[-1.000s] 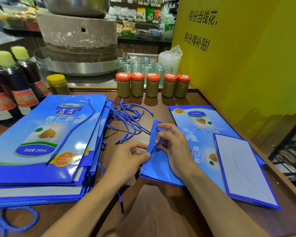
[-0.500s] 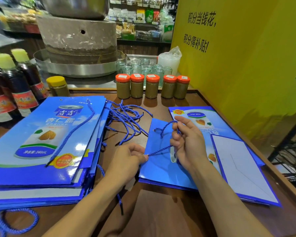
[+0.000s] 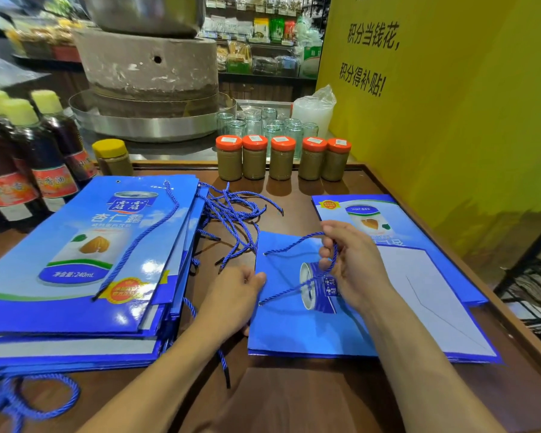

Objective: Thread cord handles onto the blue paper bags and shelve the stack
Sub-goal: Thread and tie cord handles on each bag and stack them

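Cord [image 3: 281,294], blue and twisted, runs through 2 holes near the left edge of a blue paper bag [image 3: 294,326]. This bag lies flat at the middle of the worktop [image 3: 294,395], and the cord's loop rises to the right hand [image 3: 353,267]. That grip is closed on the cord, with thumb and curled fingers pinching it above the bag. Left hand [image 3: 235,298] sits at the bag's left edge, bent fingers touching it; whether its grip has pinched the paper I cannot tell. Under and to the right of this bag lie more flat bags [image 3: 419,276]. Loose cords [image 3: 235,214] are tangled just beyond it, beside a tall stack of bags [image 3: 75,260] at the left. 5 orange-lidded jars [image 3: 281,160] line the worktop's far edge.
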